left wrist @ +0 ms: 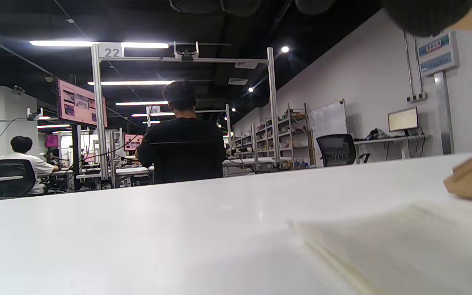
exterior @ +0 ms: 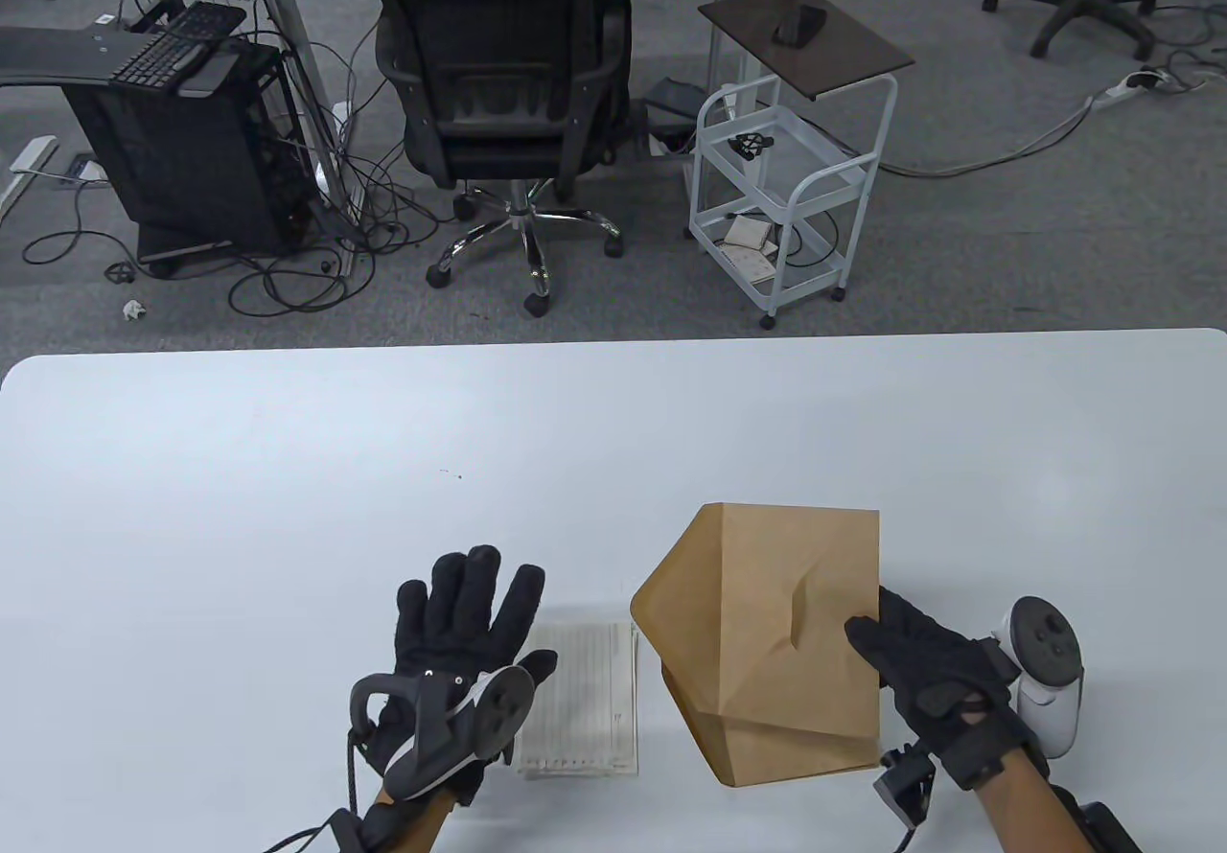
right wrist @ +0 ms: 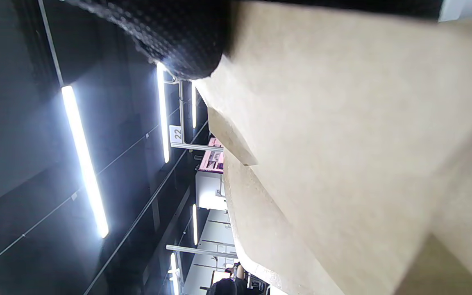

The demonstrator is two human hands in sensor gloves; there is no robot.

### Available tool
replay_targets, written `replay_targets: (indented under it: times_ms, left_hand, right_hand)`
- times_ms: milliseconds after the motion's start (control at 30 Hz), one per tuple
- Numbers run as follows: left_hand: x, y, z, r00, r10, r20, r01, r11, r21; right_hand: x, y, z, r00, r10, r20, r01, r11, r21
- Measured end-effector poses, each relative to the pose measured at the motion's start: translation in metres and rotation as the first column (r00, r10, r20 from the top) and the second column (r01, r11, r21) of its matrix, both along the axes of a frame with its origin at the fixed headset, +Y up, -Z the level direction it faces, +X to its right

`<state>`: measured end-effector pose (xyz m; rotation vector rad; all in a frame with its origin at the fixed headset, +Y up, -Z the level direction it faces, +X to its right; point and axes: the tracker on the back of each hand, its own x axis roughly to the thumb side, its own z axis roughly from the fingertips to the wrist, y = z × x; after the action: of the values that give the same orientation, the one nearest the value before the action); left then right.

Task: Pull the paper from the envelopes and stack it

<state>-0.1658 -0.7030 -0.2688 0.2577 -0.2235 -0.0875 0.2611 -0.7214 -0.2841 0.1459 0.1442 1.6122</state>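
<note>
While the right hand point(exterior: 920, 666) pinches the envelope point(exterior: 776, 642) at its three o'clock edge, the flap points toward nine o'clock, nearer the spread left hand point(exterior: 470, 642).

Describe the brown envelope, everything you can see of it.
The envelope is plain brown paper, creased and dented near its middle, its pointed flap open toward the left. The right hand grips its right edge, thumb on top. It sits just right of the lined paper, above the white table.
</note>
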Motion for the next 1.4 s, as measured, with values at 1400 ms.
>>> replay_targets:
  times_ms: [1400]
  left_hand:
    - [-0.002, -0.012, 0.007, 1.0, 0.024, -0.017, -0.026, 0.997, -0.075]
  right_hand:
    - [-0.057, -0.03, -0.008, 0.179, 0.983, 0.04, -0.984, 0.179, 0.012]
